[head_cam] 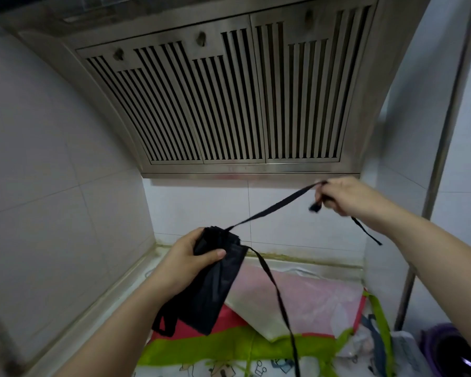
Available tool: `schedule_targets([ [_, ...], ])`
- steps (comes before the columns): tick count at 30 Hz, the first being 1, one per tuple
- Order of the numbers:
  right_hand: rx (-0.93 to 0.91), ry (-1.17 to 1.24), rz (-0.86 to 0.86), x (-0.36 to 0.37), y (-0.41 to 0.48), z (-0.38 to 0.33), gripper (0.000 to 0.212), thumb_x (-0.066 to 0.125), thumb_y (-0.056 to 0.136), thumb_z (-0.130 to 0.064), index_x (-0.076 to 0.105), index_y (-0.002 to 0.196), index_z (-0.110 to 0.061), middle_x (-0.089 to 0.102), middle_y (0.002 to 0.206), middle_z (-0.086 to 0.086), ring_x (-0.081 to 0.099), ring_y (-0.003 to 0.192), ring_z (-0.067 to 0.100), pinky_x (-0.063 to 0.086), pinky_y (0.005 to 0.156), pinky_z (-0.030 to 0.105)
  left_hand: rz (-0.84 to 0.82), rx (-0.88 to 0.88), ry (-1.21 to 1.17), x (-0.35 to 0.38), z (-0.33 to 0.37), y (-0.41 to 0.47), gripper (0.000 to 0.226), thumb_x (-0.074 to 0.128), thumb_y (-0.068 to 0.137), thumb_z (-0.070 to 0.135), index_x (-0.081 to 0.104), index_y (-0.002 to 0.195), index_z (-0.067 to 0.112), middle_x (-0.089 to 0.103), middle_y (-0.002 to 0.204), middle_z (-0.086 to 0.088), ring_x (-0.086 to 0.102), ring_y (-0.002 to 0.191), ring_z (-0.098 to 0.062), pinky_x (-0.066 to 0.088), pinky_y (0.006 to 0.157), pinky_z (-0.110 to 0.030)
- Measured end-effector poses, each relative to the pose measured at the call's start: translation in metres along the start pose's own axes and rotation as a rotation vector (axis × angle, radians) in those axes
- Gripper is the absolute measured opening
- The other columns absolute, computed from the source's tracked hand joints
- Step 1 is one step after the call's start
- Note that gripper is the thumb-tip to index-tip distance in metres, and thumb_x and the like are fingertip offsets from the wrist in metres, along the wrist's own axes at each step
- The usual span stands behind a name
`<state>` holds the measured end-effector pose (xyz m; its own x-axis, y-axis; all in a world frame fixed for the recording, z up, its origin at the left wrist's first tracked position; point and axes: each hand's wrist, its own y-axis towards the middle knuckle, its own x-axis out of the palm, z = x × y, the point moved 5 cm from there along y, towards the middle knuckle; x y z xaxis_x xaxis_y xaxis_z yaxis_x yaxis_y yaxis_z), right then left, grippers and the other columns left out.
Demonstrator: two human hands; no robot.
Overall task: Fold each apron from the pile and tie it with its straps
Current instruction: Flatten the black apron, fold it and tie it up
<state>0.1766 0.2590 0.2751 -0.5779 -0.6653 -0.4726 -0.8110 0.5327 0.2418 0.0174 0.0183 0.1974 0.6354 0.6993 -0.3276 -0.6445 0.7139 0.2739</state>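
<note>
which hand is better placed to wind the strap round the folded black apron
Right, probably. The right hand pinches the strap, pulled taut from the folded black apron, and can swing it round. The left hand grips that apron, steadying it.

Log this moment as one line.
step: tying | left hand: grips folded black apron | right hand: holds strap taut | other strap: hangs loose | apron pile: underneath

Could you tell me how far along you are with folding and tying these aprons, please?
Done: the black apron is folded into a narrow bundle, gripped by the left hand. In hand: the right hand pulls one strap taut; the second strap dangles, so nothing is tied yet. Left: the pile of coloured aprons below lies spread out.
</note>
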Motion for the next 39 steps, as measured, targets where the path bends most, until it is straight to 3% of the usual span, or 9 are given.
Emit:
schedule_targets([
  [3, 0.140, -0.499, -0.455, 0.021, -0.015, 0.031, 0.021, 0.057, 0.092, -0.027, 0.070, 0.078, -0.018, 0.058, 0.072, -0.006, 0.047, 0.062, 0.009, 0.037, 0.059, 0.022, 0.054, -0.015, 0.005, -0.009, -0.001, 0.001, 0.022, 0.068, 0.085, 0.007, 0.064, 0.099, 0.023, 0.073, 0.089, 0.010, 0.068, 0.086, -0.011, 0.050, 0.072, -0.021],
  [5, 0.156, -0.754, -0.657, 0.034, -0.028, 0.038, 0.025, 0.065, 0.086, -0.041, 0.067, 0.106, -0.026, 0.061, 0.105, -0.013, 0.055, 0.097, 0.004, 0.043, 0.087, 0.019, 0.049, -0.007, 0.020, -0.009, 0.002, 0.000, 0.022, 0.067, 0.085, 0.006, 0.063, 0.098, 0.023, 0.073, 0.086, 0.012, 0.068, 0.082, -0.006, 0.050, 0.068, -0.017],
  [9, 0.027, -0.245, -0.547, 0.074, -0.035, 0.003, 0.082, 0.069, 0.074, -0.054, 0.032, 0.144, -0.031, 0.046, 0.135, -0.015, 0.046, 0.123, 0.001, 0.036, 0.106, 0.022, 0.006, 0.011, 0.035, 0.005, 0.012, 0.002, 0.020, 0.068, 0.085, 0.010, 0.063, 0.099, 0.024, 0.073, 0.087, 0.012, 0.068, 0.083, -0.006, 0.051, 0.072, -0.020],
  [12, 0.034, 0.120, -0.569, 0.109, -0.042, -0.007, 0.063, 0.068, 0.084, -0.030, 0.037, 0.139, -0.024, 0.058, 0.114, -0.009, 0.061, 0.091, 0.003, 0.049, 0.083, 0.016, -0.027, 0.039, 0.003, 0.016, 0.018, 0.003, 0.021, 0.067, 0.086, 0.012, 0.063, 0.103, 0.023, 0.073, 0.096, 0.005, 0.068, 0.093, -0.012, 0.053, 0.083, -0.030],
  [15, -0.030, 0.051, -0.556, 0.116, -0.042, -0.012, 0.024, 0.063, 0.090, -0.026, 0.059, 0.111, -0.016, 0.057, 0.075, -0.005, 0.045, 0.055, 0.009, 0.042, 0.055, 0.020, -0.033, 0.045, -0.012, 0.015, 0.019, 0.002, 0.016, 0.063, 0.089, 0.018, 0.063, 0.105, 0.021, 0.072, 0.100, 0.003, 0.067, 0.097, -0.014, 0.052, 0.088, -0.035],
  [20, -0.050, -0.042, -0.391, 0.091, -0.031, -0.019, 0.027, 0.062, 0.087, -0.042, 0.064, 0.075, -0.017, 0.038, 0.058, -0.006, 0.030, 0.054, 0.012, 0.027, 0.052, 0.023, -0.027, 0.023, -0.062, 0.014, 0.019, -0.004, 0.020, 0.049, 0.097, 0.026, 0.063, 0.110, 0.021, 0.071, 0.105, 0.008, 0.065, 0.101, -0.006, 0.049, 0.088, -0.023],
  [27, -0.158, 0.027, -0.094, 0.083, -0.036, -0.036, 0.029, 0.057, 0.088, -0.043, 0.069, 0.083, -0.017, 0.057, 0.058, -0.007, 0.044, 0.045, 0.000, 0.037, 0.051, 0.013, 0.166, -0.068, -0.135, 0.020, 0.015, 0.000, 0.029, 0.041, 0.098, 0.043, 0.064, 0.107, 0.030, 0.071, 0.102, 0.010, 0.065, 0.099, -0.007, 0.049, 0.080, -0.025],
  [34, -0.196, -0.196, -0.284, 0.116, -0.040, -0.021, 0.056, 0.060, 0.071, -0.066, 0.067, 0.098, -0.018, 0.066, 0.085, -0.007, 0.060, 0.077, 0.008, 0.048, 0.074, 0.028, 0.374, -0.162, -0.388, 0.038, 0.026, -0.003, 0.030, 0.039, 0.098, 0.046, 0.063, 0.100, 0.027, 0.070, 0.097, -0.001, 0.067, 0.093, -0.021, 0.054, 0.085, -0.040],
  [39, -0.156, -0.196, -0.436, 0.090, -0.029, -0.020, 0.055, 0.068, 0.078, -0.050, 0.059, 0.088, 0.004, 0.049, 0.076, 0.000, 0.047, 0.071, 0.012, 0.034, 0.067, 0.031, -0.001, -0.158, -0.609, 0.038, 0.034, 0.000, 0.052, 0.051, 0.089, 0.049, 0.058, 0.125, 0.012, 0.066, 0.119, -0.010, 0.063, 0.111, -0.023, 0.048, 0.096, -0.039],
])
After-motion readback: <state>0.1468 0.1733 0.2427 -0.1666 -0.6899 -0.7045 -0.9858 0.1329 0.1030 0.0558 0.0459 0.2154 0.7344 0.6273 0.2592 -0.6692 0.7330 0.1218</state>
